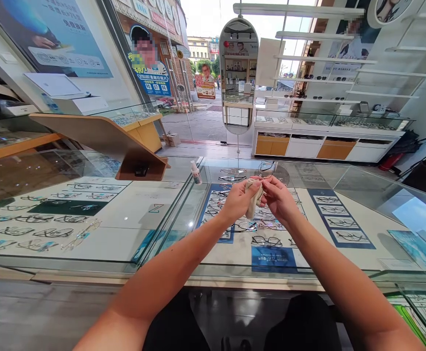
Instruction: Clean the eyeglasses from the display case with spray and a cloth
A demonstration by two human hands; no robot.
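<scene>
A pale beige cloth (pixel 251 207) hangs from my left hand (pixel 239 199), whose fingers are closed around it. My right hand (pixel 276 195) pinches close beside it, fingertips almost meeting the left ones. Just beyond the fingertips shows a pair of thin dark eyeglasses (pixel 267 167), with a slim arm running down to my fingers. The fingers and cloth partly hide where it is gripped. Both hands are above the glass display counter (pixel 231 273). To their left, a small white spray bottle (pixel 195 173) stands upright on the glass.
More eyeglasses (pixel 233 171) lie on the countertop behind my hands. Rows of frames (pixel 267 241) show beneath the glass. At left stands a brown slanted stand (pixel 125 146). An oval mirror (pixel 239 78) and white shelves (pixel 322 59) are farther back.
</scene>
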